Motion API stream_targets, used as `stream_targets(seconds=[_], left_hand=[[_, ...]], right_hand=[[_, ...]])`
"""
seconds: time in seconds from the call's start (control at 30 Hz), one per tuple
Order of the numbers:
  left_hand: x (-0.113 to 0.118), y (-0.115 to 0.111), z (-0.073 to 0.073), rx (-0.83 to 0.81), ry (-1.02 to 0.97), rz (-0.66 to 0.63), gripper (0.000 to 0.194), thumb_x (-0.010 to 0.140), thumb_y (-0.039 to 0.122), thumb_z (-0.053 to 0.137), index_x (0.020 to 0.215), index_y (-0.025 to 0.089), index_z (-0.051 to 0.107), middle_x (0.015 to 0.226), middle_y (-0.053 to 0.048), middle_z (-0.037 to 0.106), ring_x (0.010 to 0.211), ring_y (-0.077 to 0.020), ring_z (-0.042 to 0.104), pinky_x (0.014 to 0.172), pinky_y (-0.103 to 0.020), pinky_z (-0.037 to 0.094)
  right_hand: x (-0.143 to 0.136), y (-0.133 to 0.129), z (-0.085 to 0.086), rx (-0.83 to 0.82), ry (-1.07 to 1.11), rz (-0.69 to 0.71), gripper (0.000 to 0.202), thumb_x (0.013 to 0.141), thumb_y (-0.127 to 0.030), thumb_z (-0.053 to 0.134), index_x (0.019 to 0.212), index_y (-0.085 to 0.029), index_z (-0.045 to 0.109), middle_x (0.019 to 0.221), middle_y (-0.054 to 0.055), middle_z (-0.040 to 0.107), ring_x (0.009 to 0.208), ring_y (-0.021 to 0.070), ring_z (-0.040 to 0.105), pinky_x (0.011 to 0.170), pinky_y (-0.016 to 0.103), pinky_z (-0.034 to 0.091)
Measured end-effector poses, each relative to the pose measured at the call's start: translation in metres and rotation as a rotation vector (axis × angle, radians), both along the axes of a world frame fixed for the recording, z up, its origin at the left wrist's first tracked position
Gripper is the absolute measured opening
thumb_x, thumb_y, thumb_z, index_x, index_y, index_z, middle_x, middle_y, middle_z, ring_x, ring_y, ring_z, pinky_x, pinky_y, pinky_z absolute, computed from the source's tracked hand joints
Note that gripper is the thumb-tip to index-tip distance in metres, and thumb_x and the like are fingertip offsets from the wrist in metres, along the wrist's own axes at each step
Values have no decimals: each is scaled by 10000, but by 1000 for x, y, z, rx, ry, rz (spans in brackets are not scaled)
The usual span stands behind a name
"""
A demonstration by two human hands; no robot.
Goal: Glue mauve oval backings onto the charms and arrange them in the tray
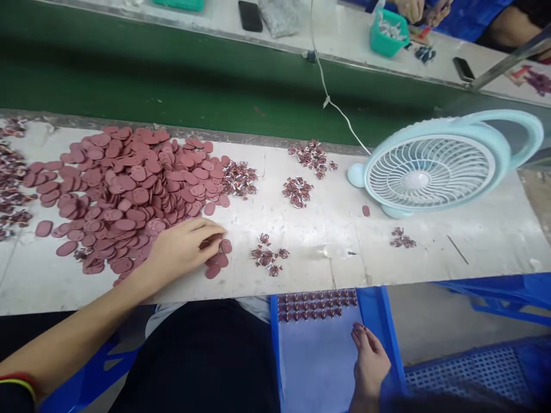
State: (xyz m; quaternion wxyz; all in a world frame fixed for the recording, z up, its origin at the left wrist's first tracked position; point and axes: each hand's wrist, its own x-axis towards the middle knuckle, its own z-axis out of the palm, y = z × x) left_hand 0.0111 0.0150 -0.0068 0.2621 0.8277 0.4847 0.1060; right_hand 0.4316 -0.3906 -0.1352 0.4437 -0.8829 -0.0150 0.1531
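Note:
My left hand [187, 244] reaches over the right edge of a big pile of dark pink oval pieces [129, 183]. Its thumb and fingers come together above a few loose ovals [217, 264]; what lies between the fingertips is hidden. Over the blue tray [279, 367] my right hand [369, 358] has its fingers pinched together near the right side, and anything in them is too small to name. Rows of small dark red pieces [316, 305] stand at the tray's far end. Small clusters of similar pieces [269, 255] lie on the white table [245, 281].
A light blue fan [430, 172] stands at the table's right, its white cable running back. A clear bottle with a thin tip [338, 251] lies near the front edge. Across a green gap, another person's hands [424, 10] work beside a green basket [388, 34].

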Motion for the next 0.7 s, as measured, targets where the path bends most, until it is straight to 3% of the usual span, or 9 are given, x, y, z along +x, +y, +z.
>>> stream_targets(seconds=[0.07, 0.17, 0.3, 0.5, 0.7], left_hand=[[0, 0, 11, -30, -84, 52, 296, 1107, 452, 731, 1213, 322, 974, 1354, -73, 958, 1125, -295, 900, 949, -350, 697], [0, -5, 25, -106, -201, 128, 337, 1075, 510, 779, 1249, 289, 965, 1355, -45, 944, 979, -218, 855, 883, -306, 722], [1, -11, 33, -169, -287, 181, 370, 1089, 552, 771, 1257, 280, 957, 1320, 36, 906, 924, -123, 813, 814, -250, 709], [5, -17, 31, -178, -418, 237, 279, 1000, 458, 905, 1160, 242, 979, 1334, -94, 952, 1067, -231, 894, 726, -260, 759], [4, -22, 30, -286, -513, 298, 371, 973, 555, 1008, 1154, 233, 975, 1366, -122, 953, 1015, -248, 909, 743, -309, 793]], right_hand=[[8, -6, -14, -52, 7, 17, 528, 750, -774, 1023, 894, -284, 891, 855, -1, 954, 1000, 415, 1005, 1168, 735, 769], [21, -13, -27, -172, 0, 60, 554, 833, -811, 1001, 939, -271, 936, 915, 19, 965, 1115, 402, 982, 1208, 764, 763], [38, -15, -37, -294, 10, 86, 450, 981, -714, 961, 1036, -267, 950, 1067, 36, 977, 1291, 378, 922, 1287, 703, 710], [49, -2, -41, -400, 70, 154, 299, 1081, -513, 935, 1042, -220, 892, 1013, 2, 881, 1069, 293, 856, 1031, 521, 730], [40, 22, -25, -284, 75, 232, 220, 1083, -384, 947, 982, -211, 857, 857, -51, 759, 759, 177, 685, 676, 332, 610]])
